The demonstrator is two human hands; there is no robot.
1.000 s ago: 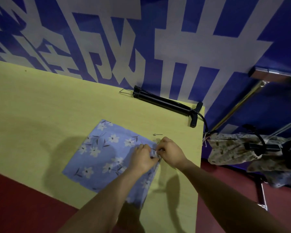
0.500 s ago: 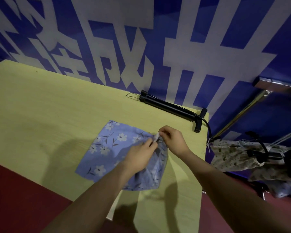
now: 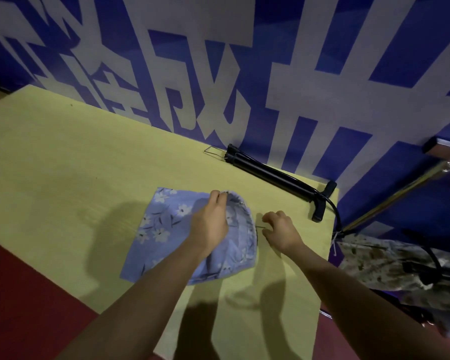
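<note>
Left hand (image 3: 209, 222) pinches the gathered far rim of the light-blue cotton cloth with white flowers (image 3: 161, 224), likely to keep the hem bunched and anchored. The cloth lies at the right end of the yellow-green tabletop (image 3: 76, 157). Right hand (image 3: 281, 229) is off the cloth, fingers curled over the thin metal pin (image 3: 259, 226) just beside it; can't tell if the pinch has closed. 0.5 s ago both hands pinched one spot on the hem. The black tubular hand pump (image 3: 270, 175) is parked along the wall, out of my way.
</note>
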